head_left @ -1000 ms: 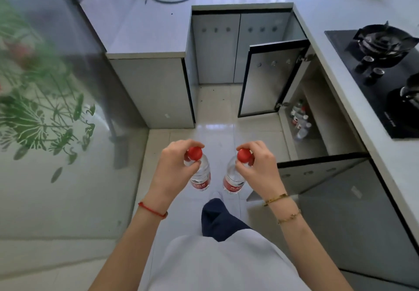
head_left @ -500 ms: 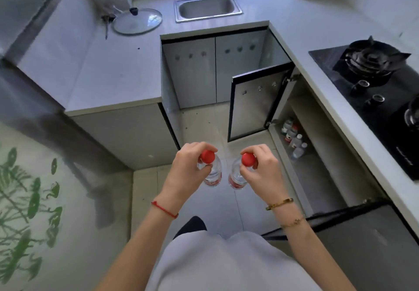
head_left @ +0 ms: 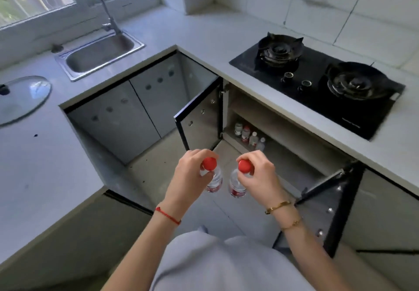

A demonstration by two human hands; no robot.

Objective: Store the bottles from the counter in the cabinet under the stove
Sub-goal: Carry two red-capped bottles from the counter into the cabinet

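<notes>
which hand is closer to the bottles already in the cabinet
Right. The right hand, gripping a red-capped bottle, sits just below and left of the stored bottles. The left hand, with its own bottle, is farther left.

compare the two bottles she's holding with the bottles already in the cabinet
The held bottles hang in the air over the floor, one in the left hand and one in the right hand; the stored bottles stand in a row on the cabinet floor. The held pair has bright red caps; at least two stored ones have pale caps. All are upright.

Cabinet floor (head_left: pixel 292 154), four small bottles (head_left: pixel 249 134)
</notes>
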